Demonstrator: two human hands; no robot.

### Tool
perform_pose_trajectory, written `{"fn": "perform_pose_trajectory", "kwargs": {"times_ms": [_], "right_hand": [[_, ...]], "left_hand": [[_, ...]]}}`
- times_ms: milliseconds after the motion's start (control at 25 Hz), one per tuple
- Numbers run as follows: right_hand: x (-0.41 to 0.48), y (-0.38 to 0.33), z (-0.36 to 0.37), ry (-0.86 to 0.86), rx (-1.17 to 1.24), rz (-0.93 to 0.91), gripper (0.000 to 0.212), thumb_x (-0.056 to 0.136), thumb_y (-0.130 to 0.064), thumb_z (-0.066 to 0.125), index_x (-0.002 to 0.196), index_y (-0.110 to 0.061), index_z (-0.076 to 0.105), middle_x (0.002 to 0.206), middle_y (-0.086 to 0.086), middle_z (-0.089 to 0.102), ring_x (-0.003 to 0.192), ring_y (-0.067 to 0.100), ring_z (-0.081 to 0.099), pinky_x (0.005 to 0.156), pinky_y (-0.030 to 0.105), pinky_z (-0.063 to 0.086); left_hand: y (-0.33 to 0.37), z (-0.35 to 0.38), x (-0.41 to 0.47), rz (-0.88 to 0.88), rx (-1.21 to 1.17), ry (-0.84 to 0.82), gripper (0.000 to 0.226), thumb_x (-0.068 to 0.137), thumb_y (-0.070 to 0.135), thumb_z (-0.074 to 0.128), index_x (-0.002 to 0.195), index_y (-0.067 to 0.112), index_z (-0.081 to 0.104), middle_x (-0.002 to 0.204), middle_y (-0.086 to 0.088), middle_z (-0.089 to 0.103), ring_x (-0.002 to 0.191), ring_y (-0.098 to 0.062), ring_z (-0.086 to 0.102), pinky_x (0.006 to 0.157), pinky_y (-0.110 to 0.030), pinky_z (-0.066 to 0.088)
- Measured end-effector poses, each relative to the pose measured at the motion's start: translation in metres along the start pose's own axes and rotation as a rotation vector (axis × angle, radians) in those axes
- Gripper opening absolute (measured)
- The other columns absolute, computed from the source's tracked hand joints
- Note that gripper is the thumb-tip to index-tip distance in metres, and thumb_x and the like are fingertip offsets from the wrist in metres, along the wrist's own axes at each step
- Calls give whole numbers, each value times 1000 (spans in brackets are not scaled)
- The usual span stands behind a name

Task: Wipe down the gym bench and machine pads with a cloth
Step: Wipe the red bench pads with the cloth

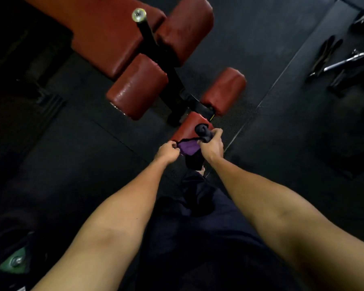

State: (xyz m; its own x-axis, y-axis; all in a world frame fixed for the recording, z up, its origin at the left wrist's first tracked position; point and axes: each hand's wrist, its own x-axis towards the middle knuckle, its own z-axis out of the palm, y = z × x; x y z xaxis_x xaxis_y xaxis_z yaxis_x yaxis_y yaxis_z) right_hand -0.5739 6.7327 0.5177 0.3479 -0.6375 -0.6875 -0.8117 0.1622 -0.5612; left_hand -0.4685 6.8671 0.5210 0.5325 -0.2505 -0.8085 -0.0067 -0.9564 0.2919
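Head view, looking straight down: both hands are out in front, holding the cloth [189,147] stretched between them. It's a purple cloth with a much darker, nearly black side. The purple patch shows in the middle, a dark flap hangs down below it, and a bunched dark end pokes up out of the right fist. The left hand [167,152] has its fingers curled in, pinching the left edge. The right hand [212,144] is wrapped tight round the other end. The cloth sits right over the near roller pad [187,128], the lowest red one, though honestly I can't tell if it's touching. Further off are the other red roller pads [138,87] either side of a black post [147,32], with the long red pad [101,32] at the far left. All of it looks like shiny, worn vinyl on a black rubber floor [72,164].
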Motion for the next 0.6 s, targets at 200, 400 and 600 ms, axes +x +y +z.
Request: {"fn": "perform_pose_trajectory", "kwargs": {"times_ms": [200,400,600], "right_hand": [[46,6,42,205,298,99,40,95,-20,64,129,-24,43,128,2,43,105,24,53,84,32,38],[85,47,100,247,143,53,52,94,-41,66,141,-39,43,154,-5,30,131,26,46,96,38,43],[102,70,154,357,-92,-26,81,79,-66,69,142,-25,40,162,12,13,155,36,6,124,53,17]], "left_hand": [[-9,6,76,-6,71,-59,49,96,27,53,145,21,49,146,-10,52,133,-31,49,109,-35,39],[-18,31,158,77,73,-71,50,102,31,47,150,18,43,151,-10,45,137,-30,44,113,-38,36],[-24,48,207,214,-18,9,45,104,29,44,147,14,45,148,-10,48,136,-28,45,111,-37,36]]}}
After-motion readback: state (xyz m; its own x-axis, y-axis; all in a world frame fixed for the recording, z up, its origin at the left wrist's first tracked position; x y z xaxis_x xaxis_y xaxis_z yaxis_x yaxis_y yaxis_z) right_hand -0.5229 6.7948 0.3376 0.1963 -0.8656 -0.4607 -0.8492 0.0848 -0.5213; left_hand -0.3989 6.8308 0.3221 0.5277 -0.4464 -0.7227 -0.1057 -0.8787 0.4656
